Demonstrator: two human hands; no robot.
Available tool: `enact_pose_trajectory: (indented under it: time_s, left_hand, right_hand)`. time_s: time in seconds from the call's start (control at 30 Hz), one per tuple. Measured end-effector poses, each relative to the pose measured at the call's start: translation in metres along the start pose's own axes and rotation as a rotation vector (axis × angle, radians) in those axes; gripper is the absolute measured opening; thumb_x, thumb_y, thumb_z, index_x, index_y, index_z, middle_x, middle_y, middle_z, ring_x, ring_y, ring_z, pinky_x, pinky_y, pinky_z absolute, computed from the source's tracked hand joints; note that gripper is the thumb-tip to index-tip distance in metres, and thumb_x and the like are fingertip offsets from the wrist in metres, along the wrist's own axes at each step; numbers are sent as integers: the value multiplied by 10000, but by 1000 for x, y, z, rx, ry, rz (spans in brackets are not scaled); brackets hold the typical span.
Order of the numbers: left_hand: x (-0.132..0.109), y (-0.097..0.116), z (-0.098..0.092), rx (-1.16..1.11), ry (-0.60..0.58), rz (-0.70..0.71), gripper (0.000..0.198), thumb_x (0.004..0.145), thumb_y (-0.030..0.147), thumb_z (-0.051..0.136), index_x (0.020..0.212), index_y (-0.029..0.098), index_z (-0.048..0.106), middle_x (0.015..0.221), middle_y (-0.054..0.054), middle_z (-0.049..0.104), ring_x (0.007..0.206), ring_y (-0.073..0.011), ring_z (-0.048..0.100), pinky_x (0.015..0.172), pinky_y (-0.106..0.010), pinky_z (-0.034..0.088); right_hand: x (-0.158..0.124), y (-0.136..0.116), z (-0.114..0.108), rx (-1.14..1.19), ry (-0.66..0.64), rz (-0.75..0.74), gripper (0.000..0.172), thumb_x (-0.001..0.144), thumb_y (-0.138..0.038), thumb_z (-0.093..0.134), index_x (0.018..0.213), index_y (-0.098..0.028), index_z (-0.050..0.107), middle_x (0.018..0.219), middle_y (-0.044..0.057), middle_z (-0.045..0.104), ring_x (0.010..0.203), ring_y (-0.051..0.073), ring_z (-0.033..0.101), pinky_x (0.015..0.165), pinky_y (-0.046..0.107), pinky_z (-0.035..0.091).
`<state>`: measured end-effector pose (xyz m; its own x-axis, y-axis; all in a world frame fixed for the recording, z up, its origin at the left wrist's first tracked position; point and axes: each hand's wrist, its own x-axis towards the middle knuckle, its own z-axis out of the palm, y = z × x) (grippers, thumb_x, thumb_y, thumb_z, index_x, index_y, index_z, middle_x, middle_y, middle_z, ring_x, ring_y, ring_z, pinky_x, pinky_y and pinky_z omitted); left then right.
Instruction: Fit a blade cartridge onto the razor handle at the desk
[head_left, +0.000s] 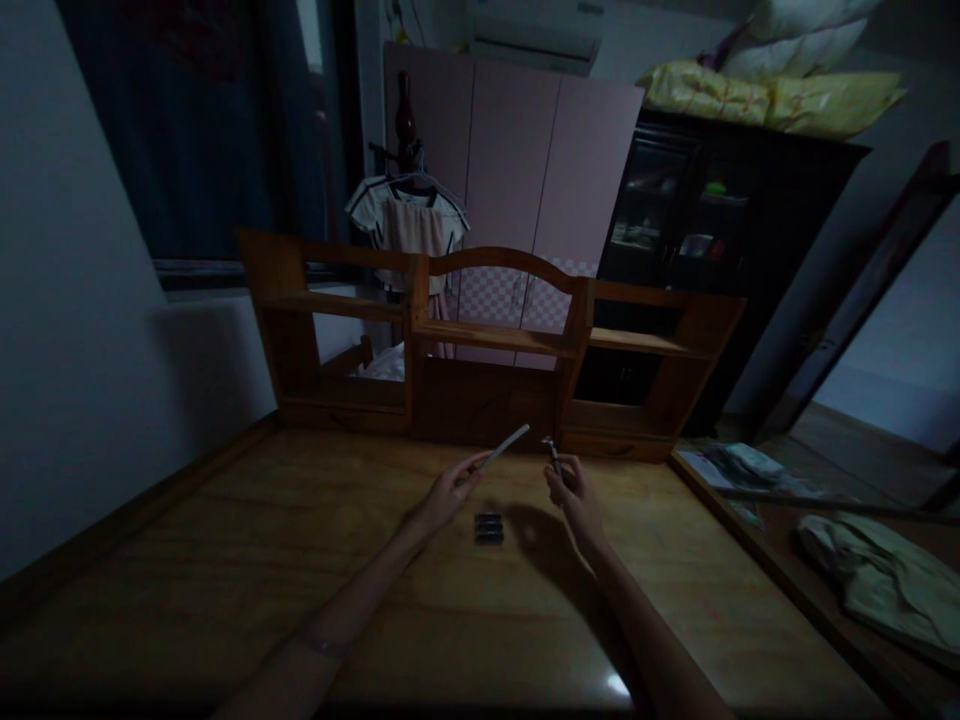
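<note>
My left hand (453,490) is closed around the near end of a slim pale stick (510,440), which slants up to the right above the table. To its right, my right hand (574,492) grips a small tool with a dark handle and a shiny head (553,453). The tool's head points up and away, and its exact kind is too small and dim to tell. Stick and tool are apart. Between and below my hands, three small dark cylinder-like pieces (489,529) lie side by side on the wooden table (315,580).
A wooden shelf unit (495,340) stands along the table's far edge. A wall (82,330) borders the left side. Beyond the right edge are a folded pale cloth (885,580) and a plastic-wrapped item (742,465). Pink wardrobe doors (510,160) rise behind.
</note>
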<state>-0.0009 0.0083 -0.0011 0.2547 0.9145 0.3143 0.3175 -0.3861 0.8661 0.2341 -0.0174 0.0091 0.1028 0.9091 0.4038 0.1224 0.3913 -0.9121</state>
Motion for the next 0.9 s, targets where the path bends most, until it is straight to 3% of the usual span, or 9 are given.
enact_pose_trajectory:
  time_s: [0.07,0.17,0.27,0.33,0.4,0.5,0.73,0.9]
  left_hand:
    - [-2,2,1,-99,-43,-22,495,874,442,400,1317,224,437,718,6,567,449,-56,381,421,-170,311]
    - [-3,4,3,-200,-46,-7,508,851,454,447,1304,225,454,713,19,524,444,-42,333,398,-158,256]
    - [-3,4,4,-198,-31,34,492,841,444,472,1282,228,485,786,-2,566,481,-49,375,418,-158,286]
    - [-2,3,5,-170,-17,88,461,842,417,482,1260,226,514,875,-26,615,570,-80,472,495,-176,374]
    - [-2,1,6,-147,15,160,414,849,384,482,1225,225,549,1033,-49,630,790,-138,562,684,-230,454]
    - [0,-6,7,-114,41,207,376,864,366,466,1198,228,567,1184,-50,593,1055,-188,532,919,-310,406]
    - [3,-10,4,-75,32,238,390,887,357,429,1241,230,529,1248,-59,555,1135,-192,502,987,-336,367]
    - [0,-5,3,32,29,236,377,894,356,419,1236,254,538,1129,-58,604,1034,-189,549,949,-341,393]
  right_hand:
    - [2,5,3,176,-51,116,274,792,-447,567,937,-237,470,598,-61,404,444,88,333,419,201,266]
    - [2,9,6,312,-146,195,325,799,-505,550,951,-231,464,574,-58,446,409,81,331,388,196,260]
    - [0,10,9,332,-266,232,354,830,-544,486,959,-215,486,528,-44,489,380,89,344,367,201,234]
    - [-1,12,12,304,-300,262,385,828,-566,472,932,-198,514,493,-37,492,367,89,345,361,203,203]
    - [-2,14,13,263,-288,261,402,825,-570,470,888,-179,543,479,-32,487,369,86,345,366,205,185]
    - [-2,15,14,222,-280,227,385,829,-535,483,818,-161,570,468,-43,438,385,80,326,382,212,179]
    - [-1,9,8,135,-220,171,415,851,-519,451,850,-138,616,467,-60,358,415,84,282,415,227,180]
    - [-1,11,8,110,-220,158,415,845,-522,467,885,-138,620,475,-67,327,422,84,273,420,225,176]
